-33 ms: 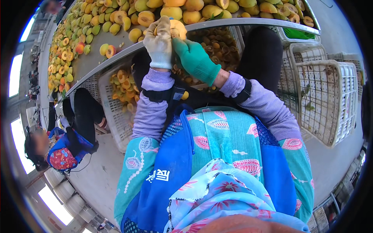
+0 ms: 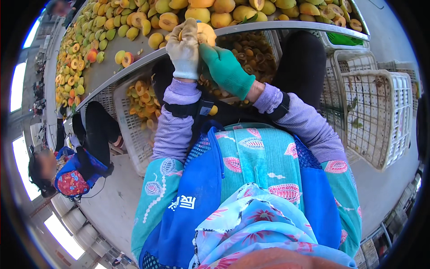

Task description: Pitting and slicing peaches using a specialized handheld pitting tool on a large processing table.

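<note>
My left hand (image 2: 184,54), in a pale worn glove, is closed round a yellow peach (image 2: 206,33) at the near rim of the sorting table. The peach shows to the right of the fingers. Just below it, my right hand (image 2: 229,71), in a green knit glove, reaches up with its fingers curled in against the fruit. Whether a small tool sits in those fingers is hidden. Whole and halved peaches (image 2: 168,21) lie on the table beyond both hands.
The table's metal rim (image 2: 251,28) crosses ahead of me. Below it stand a white crate (image 2: 134,134) of peach halves and a bin holding cut pieces (image 2: 253,51). White crates (image 2: 378,119) stand at right. Another person (image 2: 74,172) sits at left.
</note>
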Demonstrator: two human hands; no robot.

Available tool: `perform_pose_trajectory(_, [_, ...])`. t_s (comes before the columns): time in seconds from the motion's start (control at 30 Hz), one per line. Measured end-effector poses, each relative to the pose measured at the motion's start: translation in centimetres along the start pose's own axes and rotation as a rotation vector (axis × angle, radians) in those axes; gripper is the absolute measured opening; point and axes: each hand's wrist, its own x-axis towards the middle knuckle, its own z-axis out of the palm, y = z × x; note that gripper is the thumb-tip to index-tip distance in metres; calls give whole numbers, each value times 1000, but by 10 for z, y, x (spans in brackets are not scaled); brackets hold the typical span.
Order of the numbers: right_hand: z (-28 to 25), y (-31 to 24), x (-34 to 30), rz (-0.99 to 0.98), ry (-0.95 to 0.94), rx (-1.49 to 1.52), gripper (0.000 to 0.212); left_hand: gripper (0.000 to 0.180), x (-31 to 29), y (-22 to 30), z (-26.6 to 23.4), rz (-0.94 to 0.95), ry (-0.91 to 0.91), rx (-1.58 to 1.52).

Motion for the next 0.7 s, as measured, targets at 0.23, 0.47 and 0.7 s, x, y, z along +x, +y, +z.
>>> perform_pose_trajectory(0.23, [-10, -11, -9, 334, -144, 424, 45, 33, 8, 18, 4, -174, -215, 195])
perform_pose_trajectory(0.47, [-12, 1, -3, 436, -524, 1065, 44, 39, 20, 4, -1, -211, -335, 184])
perform_pose_trajectory(0.7, [-15, 6, -8, 427, -818, 1520, 42, 59, -8, 30, 16, -634, -192, -387])
